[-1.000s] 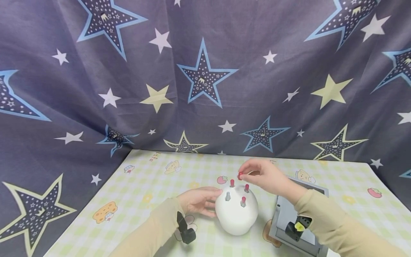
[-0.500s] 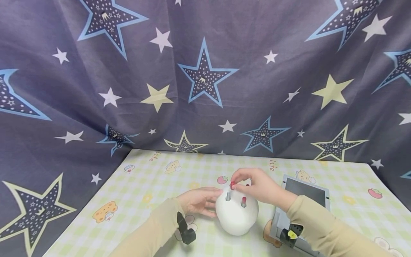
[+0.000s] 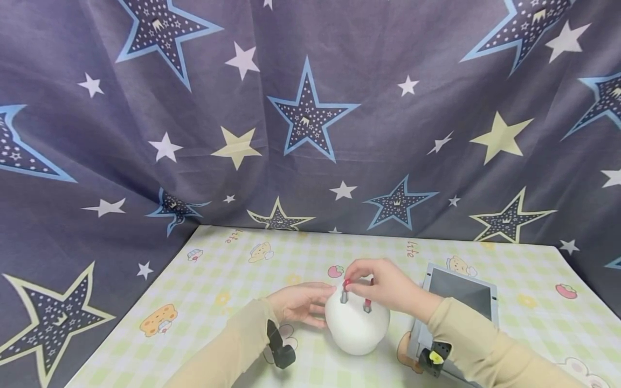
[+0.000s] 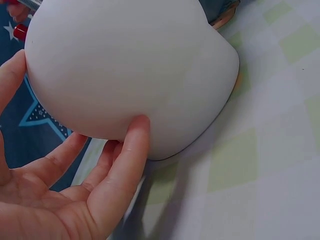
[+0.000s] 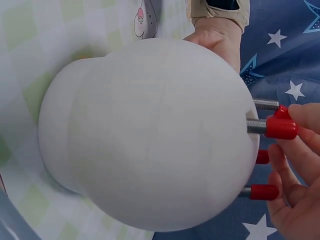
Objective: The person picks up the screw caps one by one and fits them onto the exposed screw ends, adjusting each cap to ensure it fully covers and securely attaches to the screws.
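Observation:
A glossy white rounded body [image 3: 358,330] stands on the table, with several threaded metal studs rising from its top. My right hand [image 3: 375,279] pinches a small red cap [image 3: 346,283] between thumb and fingers, at the tip of a bare stud [image 5: 266,104]. Whether the cap sits over that tip, I cannot tell. Other studs wear red caps [image 5: 281,128], partly hidden by my hand in the head view. My left hand [image 3: 303,304] touches the left side of the white body with spread, slightly bent fingers [image 4: 132,150].
To the right lies a grey tray-like case [image 3: 495,307] with a dark panel, partly beneath my right forearm. A checked cloth [image 3: 204,291] covers the table. A star-patterned curtain [image 3: 310,178] hangs behind its far edge.
My right hand has carried the red cap leftward and nearer, from behind the studs to the bare one. My left hand and the white body have stayed put.

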`<state>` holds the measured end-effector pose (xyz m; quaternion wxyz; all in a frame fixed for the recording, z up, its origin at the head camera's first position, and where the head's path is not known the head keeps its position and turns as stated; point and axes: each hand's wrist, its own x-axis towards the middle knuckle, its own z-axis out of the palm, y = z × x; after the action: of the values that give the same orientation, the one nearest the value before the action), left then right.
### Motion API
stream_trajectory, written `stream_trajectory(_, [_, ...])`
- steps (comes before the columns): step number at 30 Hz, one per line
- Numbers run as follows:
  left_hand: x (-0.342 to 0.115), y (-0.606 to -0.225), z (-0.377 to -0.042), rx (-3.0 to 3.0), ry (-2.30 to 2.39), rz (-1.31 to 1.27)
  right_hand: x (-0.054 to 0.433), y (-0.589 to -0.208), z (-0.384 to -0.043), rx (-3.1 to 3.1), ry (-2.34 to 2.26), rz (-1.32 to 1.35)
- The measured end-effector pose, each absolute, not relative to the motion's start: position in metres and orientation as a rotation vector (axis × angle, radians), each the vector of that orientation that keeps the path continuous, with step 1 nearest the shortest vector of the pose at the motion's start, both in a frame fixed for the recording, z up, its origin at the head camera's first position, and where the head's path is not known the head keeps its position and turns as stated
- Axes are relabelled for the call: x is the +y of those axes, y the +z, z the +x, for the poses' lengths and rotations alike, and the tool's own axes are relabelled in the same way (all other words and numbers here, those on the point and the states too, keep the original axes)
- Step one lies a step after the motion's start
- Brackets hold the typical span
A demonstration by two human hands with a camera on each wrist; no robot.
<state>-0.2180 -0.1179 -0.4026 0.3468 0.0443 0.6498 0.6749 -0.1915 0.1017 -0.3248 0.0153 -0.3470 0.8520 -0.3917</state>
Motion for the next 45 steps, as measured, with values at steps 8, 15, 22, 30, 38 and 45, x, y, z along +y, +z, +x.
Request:
stream_trajectory(8, [-0.1177,-0.4029,-0.2181,1.683,1.754,0.109,0.0989,-0.3272,-0.1905,2.591,-1.263,-1.08])
stream_trajectory(15, [-0.1179,-0.4033,-0.2179,1.686,1.758,0.113,0.0982,-0.3268,-0.1892,2.594,-1.246,-1.093])
stream_trajectory(22, [-0.1185,-0.4038,-0.218,1.684,1.75,0.129,0.0976,-0.3255,-0.1885,2.614,-1.214,-1.127])
stream_trajectory(30, [-0.1186,-0.4038,-0.2173,1.667,1.765,0.117,0.0967,-0.3276,-0.1871,2.78,-1.007,-1.176])
stream_trajectory(38, [-0.1181,-0.405,-0.2177,1.666,1.772,0.106,0.0964,-0.3274,-0.1857,2.776,-1.015,-1.158])
stream_trajectory(45, [-0.1183,-0.4054,-0.2177,1.669,1.77,0.113,0.0948,-0.3293,-0.1836,2.816,-0.996,-1.175])
